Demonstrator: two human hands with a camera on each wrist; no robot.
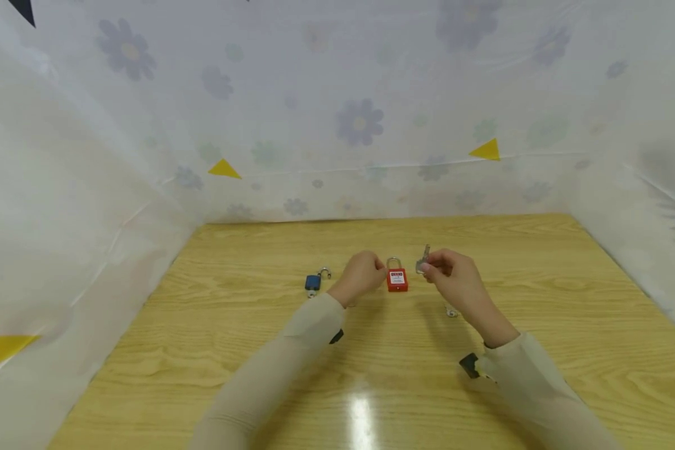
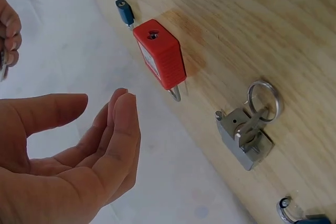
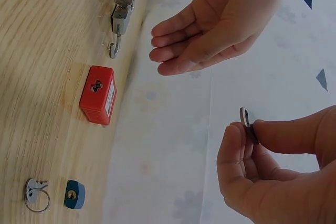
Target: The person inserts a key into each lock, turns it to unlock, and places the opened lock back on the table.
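Two hands hovered above the red padlock (image 1: 397, 279) at the frame centre: the right hand (image 1: 454, 277) pinched a small key (image 3: 244, 117) between thumb and forefinger, the left hand (image 1: 362, 275) was relaxed open and empty. With such a light pinch, the key could probably slip and fall on the wooden table (image 1: 540, 250).

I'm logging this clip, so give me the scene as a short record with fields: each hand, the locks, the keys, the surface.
left hand: open, fingers relaxed, holds nothing, beside the red lock
right hand: pinches a key in the air
red lock: on the table, shackle closed
silver lock: on the table, key and ring in it
blue lock: left of the hands, shackle open
ringed keys: on the table
table: light wood
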